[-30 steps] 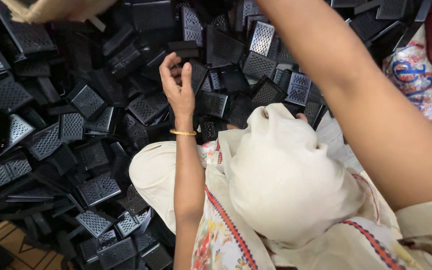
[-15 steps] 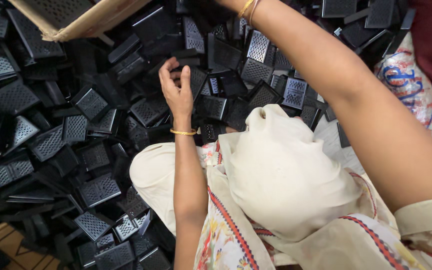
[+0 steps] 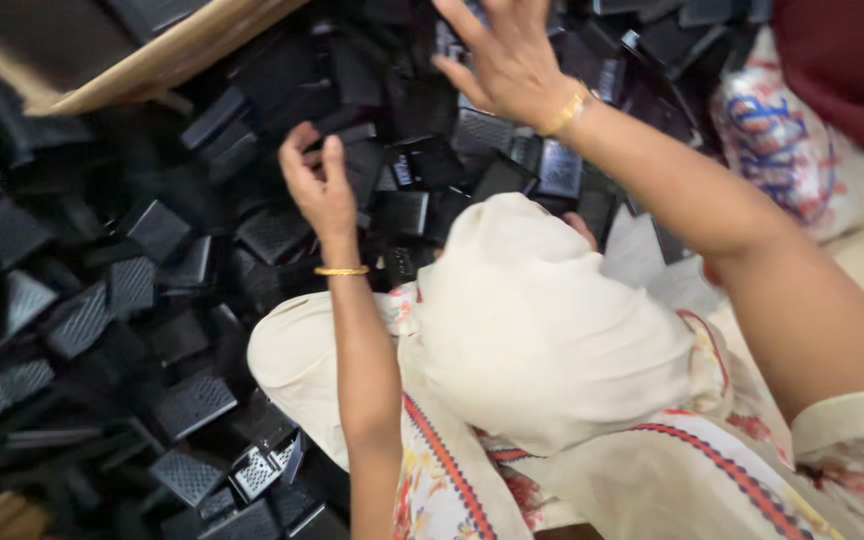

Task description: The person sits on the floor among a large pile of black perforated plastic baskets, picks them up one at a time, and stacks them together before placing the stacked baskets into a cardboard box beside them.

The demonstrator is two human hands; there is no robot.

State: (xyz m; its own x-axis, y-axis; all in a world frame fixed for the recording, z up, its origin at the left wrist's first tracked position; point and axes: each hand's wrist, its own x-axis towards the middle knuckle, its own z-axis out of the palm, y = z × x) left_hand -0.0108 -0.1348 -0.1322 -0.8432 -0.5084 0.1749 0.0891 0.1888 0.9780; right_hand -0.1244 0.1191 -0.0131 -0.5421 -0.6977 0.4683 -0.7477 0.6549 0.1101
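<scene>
The grip of the left hand (image 3: 320,190) curls partly shut over the heap of black grille-faced plastic pieces (image 3: 132,290), holding nothing I can make out, while the right hand (image 3: 507,60) spreads open above more pieces lying every way.

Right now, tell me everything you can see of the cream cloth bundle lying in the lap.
The cream cloth bundle is a plain, off-white fabric, soft and matte, bunched into a rounded mound with a few creases. It rests on the floral, red-trimmed garment and its far edge meets the pile of black grid-patterned plastic pieces. The left hand and right hand reach over the pile beyond it; neither touches it. What it wraps, if anything, is hidden.
</scene>
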